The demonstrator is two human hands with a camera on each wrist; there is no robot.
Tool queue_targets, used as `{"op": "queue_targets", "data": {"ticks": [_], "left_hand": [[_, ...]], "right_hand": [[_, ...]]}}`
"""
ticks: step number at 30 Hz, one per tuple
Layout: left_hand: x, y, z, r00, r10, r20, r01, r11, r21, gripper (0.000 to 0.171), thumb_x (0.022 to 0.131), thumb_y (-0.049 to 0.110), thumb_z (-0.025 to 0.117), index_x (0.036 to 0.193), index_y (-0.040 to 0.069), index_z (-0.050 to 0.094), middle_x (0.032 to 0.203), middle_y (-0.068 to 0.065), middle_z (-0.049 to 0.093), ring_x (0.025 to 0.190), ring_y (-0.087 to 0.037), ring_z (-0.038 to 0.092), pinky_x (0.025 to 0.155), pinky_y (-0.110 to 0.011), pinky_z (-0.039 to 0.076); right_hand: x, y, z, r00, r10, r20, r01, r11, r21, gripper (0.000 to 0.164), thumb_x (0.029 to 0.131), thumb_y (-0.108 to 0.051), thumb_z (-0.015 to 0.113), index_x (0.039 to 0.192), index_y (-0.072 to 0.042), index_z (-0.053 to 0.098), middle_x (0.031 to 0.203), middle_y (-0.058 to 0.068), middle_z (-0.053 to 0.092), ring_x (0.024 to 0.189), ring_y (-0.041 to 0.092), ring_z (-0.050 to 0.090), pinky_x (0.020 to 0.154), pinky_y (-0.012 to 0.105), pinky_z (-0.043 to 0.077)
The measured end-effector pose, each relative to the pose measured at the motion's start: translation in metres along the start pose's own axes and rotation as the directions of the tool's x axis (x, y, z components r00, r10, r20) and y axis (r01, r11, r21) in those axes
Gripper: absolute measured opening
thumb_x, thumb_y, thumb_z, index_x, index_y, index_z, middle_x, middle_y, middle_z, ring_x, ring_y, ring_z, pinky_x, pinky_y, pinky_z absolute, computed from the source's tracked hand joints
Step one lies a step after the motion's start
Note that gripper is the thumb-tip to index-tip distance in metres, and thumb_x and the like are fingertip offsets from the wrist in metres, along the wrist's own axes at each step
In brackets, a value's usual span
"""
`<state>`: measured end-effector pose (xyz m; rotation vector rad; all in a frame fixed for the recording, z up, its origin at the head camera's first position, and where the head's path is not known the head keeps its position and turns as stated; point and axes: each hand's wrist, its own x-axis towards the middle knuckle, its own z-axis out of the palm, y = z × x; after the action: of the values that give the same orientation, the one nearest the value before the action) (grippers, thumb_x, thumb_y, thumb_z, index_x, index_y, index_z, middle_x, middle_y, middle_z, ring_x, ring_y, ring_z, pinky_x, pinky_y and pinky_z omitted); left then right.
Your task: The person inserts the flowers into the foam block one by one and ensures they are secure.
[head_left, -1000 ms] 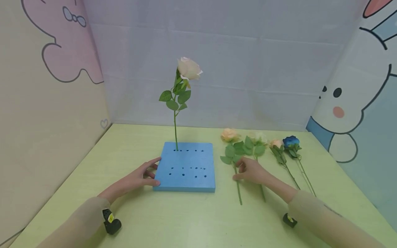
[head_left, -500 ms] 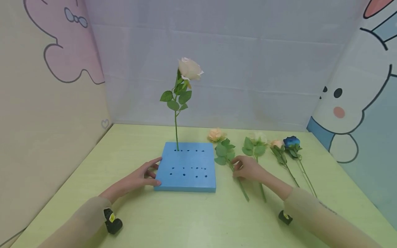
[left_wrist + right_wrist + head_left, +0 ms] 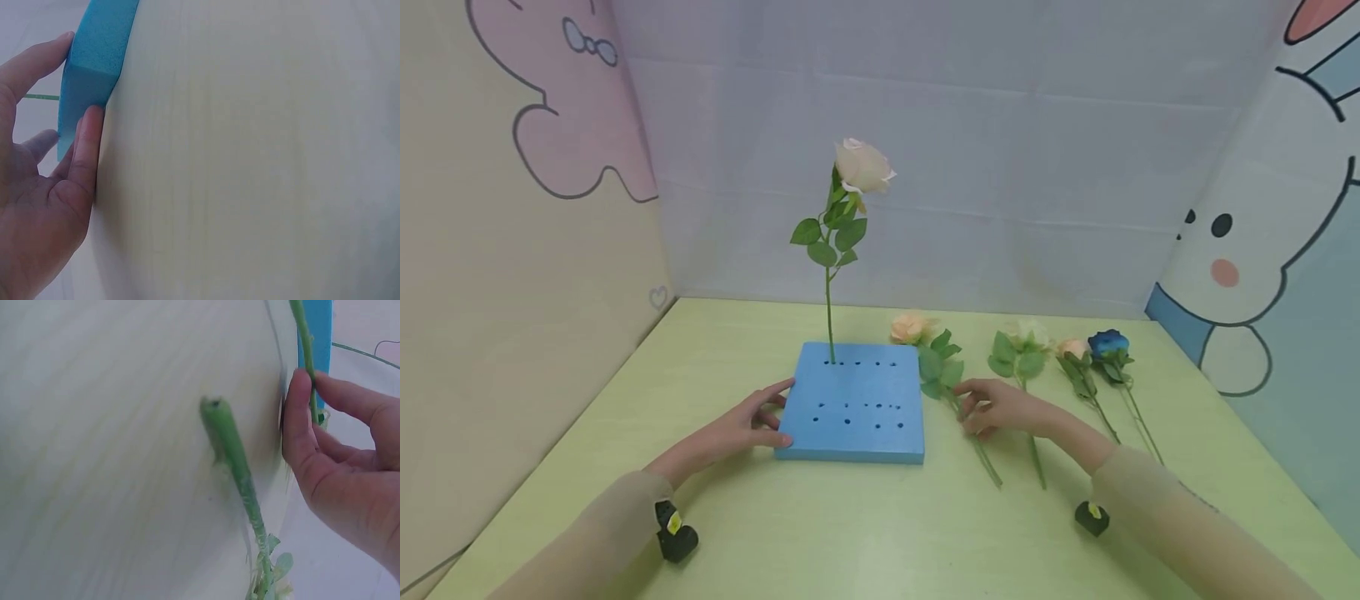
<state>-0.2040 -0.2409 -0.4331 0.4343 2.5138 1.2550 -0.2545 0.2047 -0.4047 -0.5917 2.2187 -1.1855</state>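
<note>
A blue foam block [image 3: 856,392] with rows of holes lies on the table, and a pale pink rose [image 3: 863,167] stands upright in a back hole. My left hand [image 3: 741,427] rests against the block's left side, its fingertips and thumb touching the edge; the left wrist view shows fingers [image 3: 89,147] lying along the side face. To the right, my right hand [image 3: 1003,408] pinches the stem of a peach rose [image 3: 912,327] between thumb and finger, as the right wrist view shows on the stem [image 3: 305,337]. The peach bloom lies just behind the block's back right corner.
Right of the peach rose lies a cream rose [image 3: 1028,335], its stem passing behind my right hand. Farther right lie a smaller peach rose [image 3: 1073,348] and a blue rose [image 3: 1108,343]. A pale wall [image 3: 925,208] closes off the back of the table.
The peach rose has swung left at its bloom end, so its stem now slants. My right hand keeps hold of it with little shift. My left hand stays at the block.
</note>
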Motion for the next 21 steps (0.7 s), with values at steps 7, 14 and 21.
{"op": "queue_targets", "data": {"ticks": [7, 14, 21], "left_hand": [[0.0009, -0.0029, -0.0005, 1.000, -0.007, -0.001, 0.007, 1.000, -0.010, 0.091, 0.087, 0.036, 0.073, 0.159, 0.025, 0.018, 0.148, -0.017, 0.037, 0.118, -0.026, 0.050, 0.090, -0.036, 0.044], [0.0023, -0.0026, -0.0007, 1.000, -0.013, -0.004, 0.013, 1.000, -0.012, 0.091, 0.087, 0.037, 0.073, 0.158, 0.025, 0.018, 0.148, -0.017, 0.038, 0.119, -0.026, 0.050, 0.092, -0.038, 0.045], [0.0024, -0.0011, 0.0001, 1.000, -0.021, -0.006, 0.020, 1.000, -0.014, 0.091, 0.087, 0.036, 0.074, 0.158, 0.022, 0.019, 0.148, -0.018, 0.038, 0.118, -0.027, 0.050, 0.093, -0.037, 0.045]], "right_hand": [[-0.0004, -0.0023, -0.0018, 0.997, -0.007, 0.079, 0.003, 0.999, 0.047, 0.076, 0.092, -0.013, 0.068, 0.152, 0.004, 0.024, 0.123, 0.021, 0.065, 0.101, 0.018, 0.068, 0.088, 0.036, 0.057], [0.0019, -0.0039, -0.0038, 0.992, -0.015, 0.124, 0.004, 0.996, 0.090, 0.077, 0.092, -0.010, 0.067, 0.153, 0.003, 0.021, 0.120, 0.020, 0.065, 0.096, 0.018, 0.070, 0.085, 0.037, 0.058], [0.0018, -0.0049, -0.0044, 0.994, 0.018, 0.111, -0.032, 0.991, 0.133, 0.075, 0.092, -0.008, 0.066, 0.152, 0.006, 0.023, 0.122, 0.021, 0.064, 0.098, 0.019, 0.071, 0.086, 0.038, 0.058]]}}
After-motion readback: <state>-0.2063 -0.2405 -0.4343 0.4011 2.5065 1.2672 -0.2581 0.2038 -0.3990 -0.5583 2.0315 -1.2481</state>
